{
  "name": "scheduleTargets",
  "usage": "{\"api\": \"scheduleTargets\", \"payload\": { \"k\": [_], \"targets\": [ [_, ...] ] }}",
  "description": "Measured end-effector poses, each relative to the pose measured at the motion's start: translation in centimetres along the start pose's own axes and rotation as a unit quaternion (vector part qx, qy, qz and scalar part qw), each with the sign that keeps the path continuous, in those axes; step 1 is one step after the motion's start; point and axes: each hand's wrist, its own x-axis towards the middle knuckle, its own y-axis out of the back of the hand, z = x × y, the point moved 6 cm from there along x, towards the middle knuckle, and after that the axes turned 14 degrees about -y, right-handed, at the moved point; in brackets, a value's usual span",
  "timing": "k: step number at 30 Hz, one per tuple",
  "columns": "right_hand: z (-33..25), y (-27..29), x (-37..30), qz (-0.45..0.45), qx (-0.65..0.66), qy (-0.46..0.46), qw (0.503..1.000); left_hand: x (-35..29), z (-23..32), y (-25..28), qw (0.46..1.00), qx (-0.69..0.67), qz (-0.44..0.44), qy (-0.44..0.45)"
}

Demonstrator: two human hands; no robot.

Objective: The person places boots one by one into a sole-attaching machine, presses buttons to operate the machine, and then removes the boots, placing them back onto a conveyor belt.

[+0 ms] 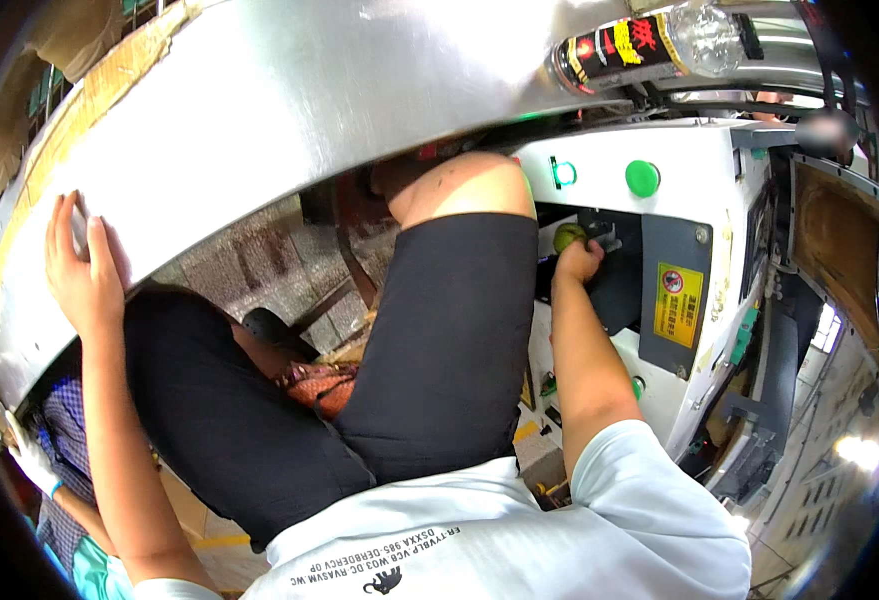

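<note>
My left hand lies on the shiny metal tabletop near its front edge, fingers stretched out and nothing in them. On the other side, my right hand reaches into the dark recess of a white machine. Its fingers are closed at a small round yellow-green thing that looks like a fruit; its exact kind is not clear. Beside those fingers is a clear or metallic part inside the recess. The fingertips are partly hidden.
A green push button and a lit green switch sit above the recess. A yellow warning label marks its grey panel. A plastic bottle lies on the tabletop. A co-worker's white-gloved hand shows at far left.
</note>
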Motion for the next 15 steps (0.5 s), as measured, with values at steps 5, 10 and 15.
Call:
{"api": "scheduleTargets", "payload": {
  "k": [5, 10, 15],
  "targets": [
    [-2.0, -2.4, 4.9, 0.033, -0.066, -0.006, 0.997, 0.3, 0.5, 0.2, 0.998, -0.049, 0.001, 0.029],
    [-5.1, -3.1, 8.3, 0.053, -0.024, 0.01, 0.998, 0.4, 1.6, 0.6, 0.996, -0.041, -0.028, 0.077],
    [-6.4, -4.9, 10.7, 0.053, -0.005, -0.04, 0.998, 0.8, 2.4, 1.2, 0.994, -0.016, -0.057, 0.092]
  ]
}}
